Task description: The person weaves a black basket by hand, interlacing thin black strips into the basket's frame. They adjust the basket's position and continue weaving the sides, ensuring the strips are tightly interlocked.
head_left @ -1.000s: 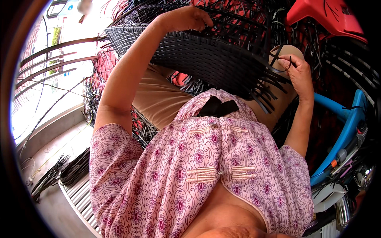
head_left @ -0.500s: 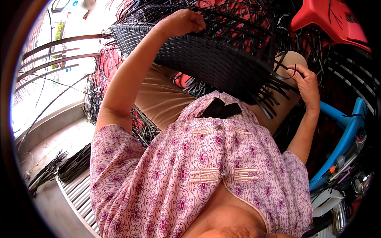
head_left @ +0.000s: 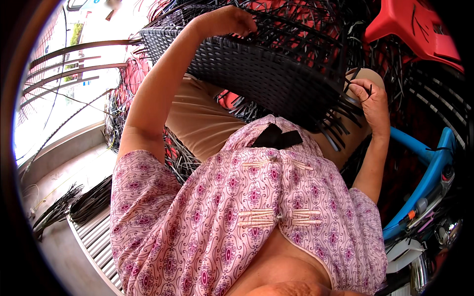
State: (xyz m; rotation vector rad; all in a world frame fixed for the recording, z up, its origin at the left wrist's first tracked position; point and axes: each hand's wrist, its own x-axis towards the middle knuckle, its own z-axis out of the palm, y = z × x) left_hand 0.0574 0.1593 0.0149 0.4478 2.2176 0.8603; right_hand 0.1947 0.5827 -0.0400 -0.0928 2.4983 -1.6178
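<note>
A black woven basket-like piece (head_left: pixel 256 66) of flat plastic strips leans across my lap, its weave tight on the near side and loose strip ends sticking out at its right corner. My left hand (head_left: pixel 224 22) is at its upper edge, fingers curled down over the far side; what they grip is hidden. At the right corner, beside my knee, my right hand (head_left: pixel 371 98) pinches a thin black strip (head_left: pixel 351 79) between thumb and fingers. The strip curves from the hand to the weave.
Tangled black strips (head_left: pixel 182 160) lie around my legs over red material. A red plastic stool (head_left: pixel 405 32) is at the far right, a blue curved frame (head_left: pixel 419 182) near my right elbow. Bundled strips (head_left: pixel 94 200) lie by a white slatted surface (head_left: pixel 96 246) at left.
My right hand has shifted slightly left toward the corner of the weave, its fingers closing in more on the strip. My left hand stays at the upper edge, nearly unmoved.
</note>
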